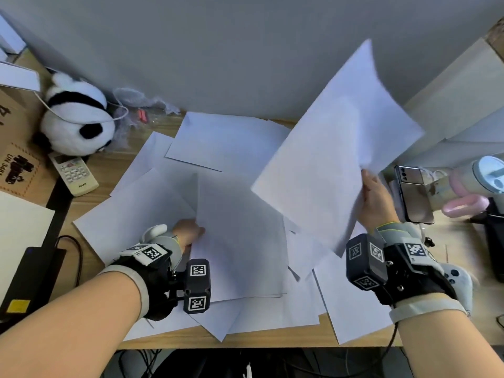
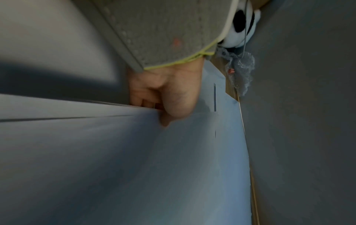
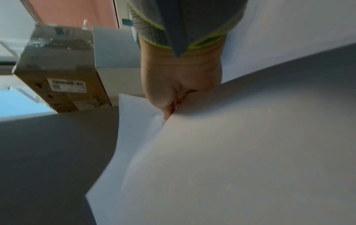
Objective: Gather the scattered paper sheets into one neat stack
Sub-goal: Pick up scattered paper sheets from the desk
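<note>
— Head view, over a wooden desk (image 1: 90, 170): where is the right hand (image 1: 377, 199), and what has it got?

— Raised above the desk's right side, thumb and fingers pinching the near right edge of a lifted sheaf of sheets (image 1: 335, 148). The right wrist view shows the same pinch (image 3: 173, 97) closed on more than one sheet (image 3: 231, 152), the edges splayed rather than flush.

— Which way does that sheaf run from the grip?

— Its long axis slants up and away, from the grip toward the far edge of the desk and the grey wall (image 1: 245, 45). Nearly all of the paper lies to the left of the hand, hanging over the pile.

— And the left hand (image 1: 189, 231)?

— Low at the middle of the desk, fingers tucked under the left edge of the top sheet (image 1: 240, 241) of the flat pile, thumb on top. The left wrist view shows the fingers (image 2: 142, 97) curled at that edge.

— So where do the papers stand overall?

— Fanned across the desk's middle, from the far edge to past the near edge, at mixed angles. A toy panda (image 1: 77, 121) and a remote control (image 1: 75, 174) sit clear at the far left, a phone (image 1: 413, 193) at the right edge.

— What does the next move turn on?

— Probably on swinging the raised sheaf down and leftward, onto the sheet under the left hand, the nearer hand to the pile.
</note>
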